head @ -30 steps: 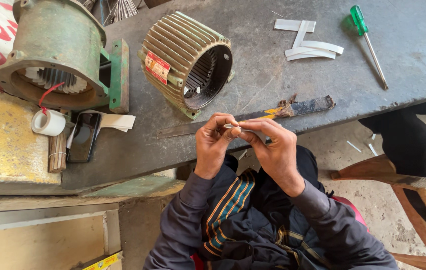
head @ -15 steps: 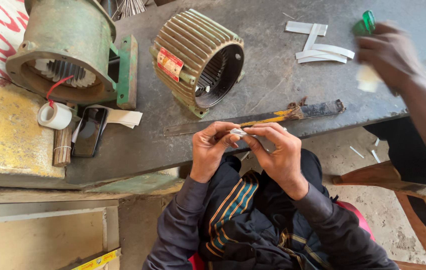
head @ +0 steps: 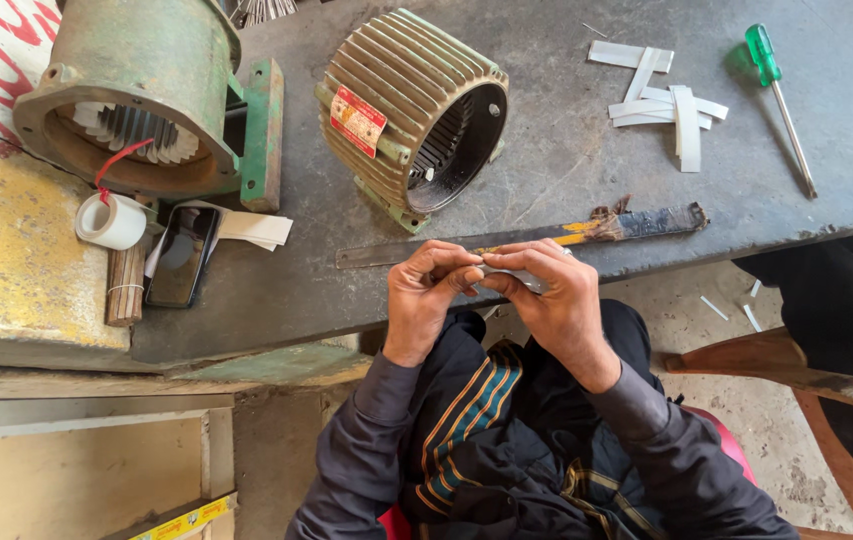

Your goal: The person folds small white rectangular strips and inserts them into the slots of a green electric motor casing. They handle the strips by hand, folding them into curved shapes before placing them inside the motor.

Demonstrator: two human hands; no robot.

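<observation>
My left hand (head: 429,292) and my right hand (head: 551,300) meet just in front of the bench edge, fingertips pinched together on a small pale strip (head: 508,276) held between them. Most of the strip is hidden by my fingers. Right behind my hands a long flat metal blade (head: 506,238) with tape wrapped near its far end lies along the dark bench top (head: 566,160). A ribbed, finned motor housing (head: 408,112) lies on its side beyond it, open end facing right.
A larger green motor body (head: 141,95) stands at the back left, with a roll of white tape (head: 111,221), a phone (head: 182,256) and a wooden stick (head: 126,284) beside it. White strips (head: 661,100) and a green-handled screwdriver (head: 778,88) lie at the right. A wooden chair (head: 826,380) stands at the right.
Another person's hand that reached in over the white strips at the right half a second ago has gone. My hands stay together on the strip, shifted slightly.
</observation>
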